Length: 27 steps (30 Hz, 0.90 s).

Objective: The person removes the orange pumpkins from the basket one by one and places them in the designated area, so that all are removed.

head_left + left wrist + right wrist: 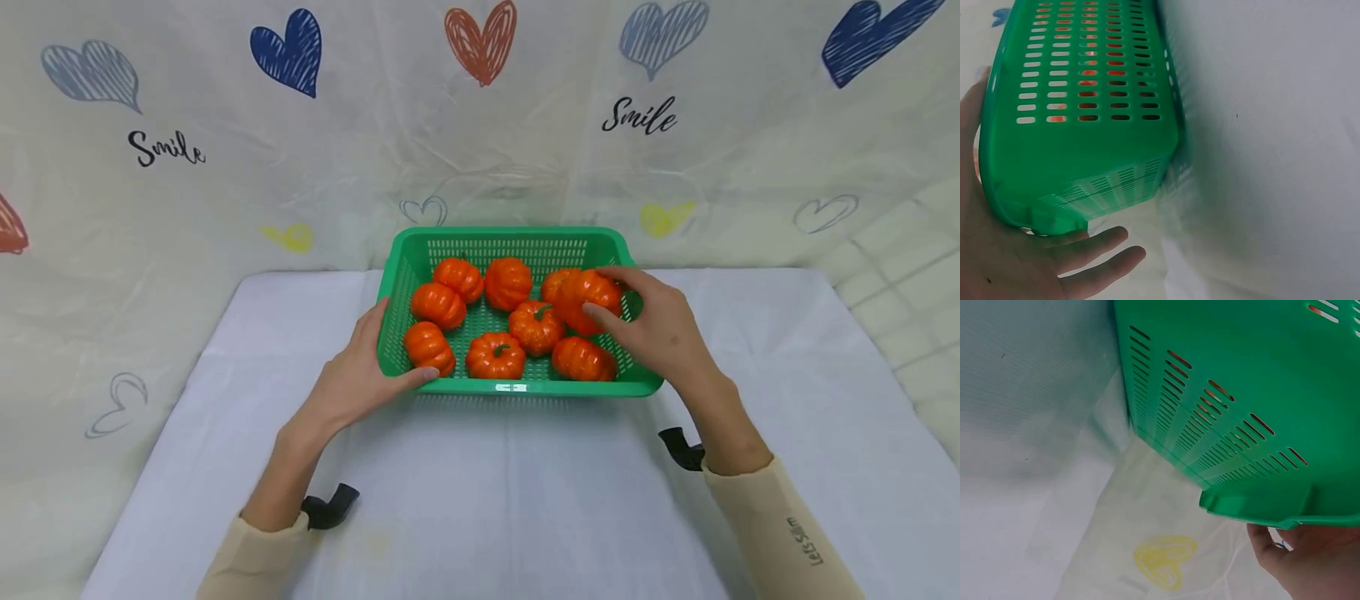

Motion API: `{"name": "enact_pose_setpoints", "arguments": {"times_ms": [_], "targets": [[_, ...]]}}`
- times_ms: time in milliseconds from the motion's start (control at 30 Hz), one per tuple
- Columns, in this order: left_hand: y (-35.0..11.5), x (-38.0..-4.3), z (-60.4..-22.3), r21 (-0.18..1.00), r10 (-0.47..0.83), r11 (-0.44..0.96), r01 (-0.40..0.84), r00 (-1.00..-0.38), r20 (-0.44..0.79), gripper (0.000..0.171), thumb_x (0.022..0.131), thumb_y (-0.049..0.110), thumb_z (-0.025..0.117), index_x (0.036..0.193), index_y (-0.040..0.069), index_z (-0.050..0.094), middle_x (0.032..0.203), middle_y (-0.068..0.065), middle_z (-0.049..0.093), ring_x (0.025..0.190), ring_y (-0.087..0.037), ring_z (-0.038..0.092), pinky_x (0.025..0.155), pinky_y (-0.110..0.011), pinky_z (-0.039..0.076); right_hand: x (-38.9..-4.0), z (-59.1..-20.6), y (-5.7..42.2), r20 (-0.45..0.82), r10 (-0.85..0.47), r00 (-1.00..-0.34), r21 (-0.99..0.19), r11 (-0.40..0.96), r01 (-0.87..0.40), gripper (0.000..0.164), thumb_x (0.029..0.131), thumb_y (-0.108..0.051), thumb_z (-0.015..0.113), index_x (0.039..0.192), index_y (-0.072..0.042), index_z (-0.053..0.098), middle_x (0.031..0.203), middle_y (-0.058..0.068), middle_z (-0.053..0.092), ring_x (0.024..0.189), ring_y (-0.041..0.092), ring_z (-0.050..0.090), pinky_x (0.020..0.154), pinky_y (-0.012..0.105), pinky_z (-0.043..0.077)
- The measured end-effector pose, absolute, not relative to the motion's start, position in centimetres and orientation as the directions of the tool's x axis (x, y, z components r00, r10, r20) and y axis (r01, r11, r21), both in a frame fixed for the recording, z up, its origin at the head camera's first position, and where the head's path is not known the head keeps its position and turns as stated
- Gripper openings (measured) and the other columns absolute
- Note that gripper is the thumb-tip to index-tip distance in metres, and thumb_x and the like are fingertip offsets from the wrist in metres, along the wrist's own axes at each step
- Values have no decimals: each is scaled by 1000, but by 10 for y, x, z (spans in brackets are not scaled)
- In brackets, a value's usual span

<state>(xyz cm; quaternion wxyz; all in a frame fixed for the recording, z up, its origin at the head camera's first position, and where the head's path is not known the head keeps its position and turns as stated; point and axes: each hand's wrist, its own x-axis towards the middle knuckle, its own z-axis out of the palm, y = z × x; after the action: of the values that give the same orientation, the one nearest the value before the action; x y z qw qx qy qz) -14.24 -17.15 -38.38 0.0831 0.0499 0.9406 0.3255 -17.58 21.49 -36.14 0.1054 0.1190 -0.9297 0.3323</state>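
Right hand clamps thumb and fingers on a pumpkin at the right end of a green basket, seen from the head camera; a pinch across its sides probably suits the round, glossy skin. Left hand grips the basket's near left corner, thumb over the rim, apparently to steady it. Eight other pumpkins sit inside, kept from rolling, it seems, by the walls; the basket stands near the far edge of the worktop. From the left wrist, two fingers stretch free past the slotted end wall, suggesting a light hold. From the right wrist, the hand shows at the rim, beside a backdrop's yellow heart; the pumpkin is hidden, so its grip cannot be judged there.
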Motion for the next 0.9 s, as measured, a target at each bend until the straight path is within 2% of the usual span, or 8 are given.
{"name": "enact_pose_setpoints", "arguments": {"times_ms": [200, 367, 467, 567, 633, 767, 867, 900], "targets": [[-172, -143, -384, 621, 143, 783, 31, -981, -131, 119, 82, 77, 69, 167, 37, -3, 176, 1, 14, 139, -42, 52, 102, -67, 52, -176, -361, 215, 310, -129, -942, -617, 726, -302, 60, 96, -30, 77, 149, -11, 55, 142, 16, 64, 106, 38, 66, 91, 58, 56], [-173, -144, -385, 630, 141, 776, 22, -980, -140, 118, 83, 77, 69, 167, 38, -4, 176, 3, 13, 140, -42, 52, 102, -67, 52, -177, -359, 216, 333, -115, -936, -637, 705, -313, 69, 96, -26, 76, 155, -9, 45, 146, 19, 59, 114, 41, 65, 93, 59, 57], [-173, -144, -386, 634, 142, 773, 24, -980, -137, 118, 83, 76, 69, 167, 38, -4, 176, 2, 13, 141, -42, 51, 103, -67, 52, -177, -358, 217, 351, -117, -929, -649, 685, -331, 73, 95, -22, 77, 156, -6, 41, 147, 20, 56, 123, 41, 61, 95, 36, 59], [-173, -144, -387, 633, 141, 774, 26, -981, -132, 118, 82, 77, 69, 167, 39, -3, 176, 3, 14, 140, -42, 52, 103, -67, 52, -177, -357, 217, 367, -115, -923, -649, 679, -343, 74, 94, -20, 78, 156, -4, 41, 143, 20, 55, 127, 40, 58, 89, 10, 47], [-173, -145, -388, 633, 142, 774, 29, -981, -129, 118, 82, 78, 69, 167, 39, -3, 176, 3, 14, 139, -42, 52, 102, -67, 52, -176, -357, 217, 373, -114, -921, -646, 680, -346, 74, 93, -19, 79, 155, -3, 42, 139, 20, 54, 128, 39, 57, 86, 2, 39], [-173, -146, -388, 631, 147, 775, 32, -981, -130, 118, 82, 77, 69, 167, 39, -4, 176, 2, 14, 140, -42, 52, 102, -67, 52, -176, -356, 217, 373, -110, -921, -645, 683, -342, 70, 91, -14, 80, 151, 1, 47, 133, 22, 51, 127, 38, 55, 101, 30, 56], [-173, -146, -389, 635, 151, 772, 35, -980, -128, 118, 83, 77, 69, 167, 38, -4, 176, 2, 14, 142, -42, 50, 103, -68, 51, -176, -355, 217, 376, -98, -921, -658, 672, -340, 65, 89, -10, 81, 146, 4, 52, 133, 24, 49, 126, 39, 53, 104, 63, 52], [-173, -146, -389, 636, 151, 771, 36, -980, -128, 118, 83, 76, 69, 167, 38, -4, 176, 2, 13, 142, -42, 50, 103, -68, 51, -176, -355, 217, 381, -95, -920, -662, 667, -343, 63, 89, -9, 81, 144, 4, 54, 133, 25, 48, 126, 39, 52, 104, 65, 51]]}}
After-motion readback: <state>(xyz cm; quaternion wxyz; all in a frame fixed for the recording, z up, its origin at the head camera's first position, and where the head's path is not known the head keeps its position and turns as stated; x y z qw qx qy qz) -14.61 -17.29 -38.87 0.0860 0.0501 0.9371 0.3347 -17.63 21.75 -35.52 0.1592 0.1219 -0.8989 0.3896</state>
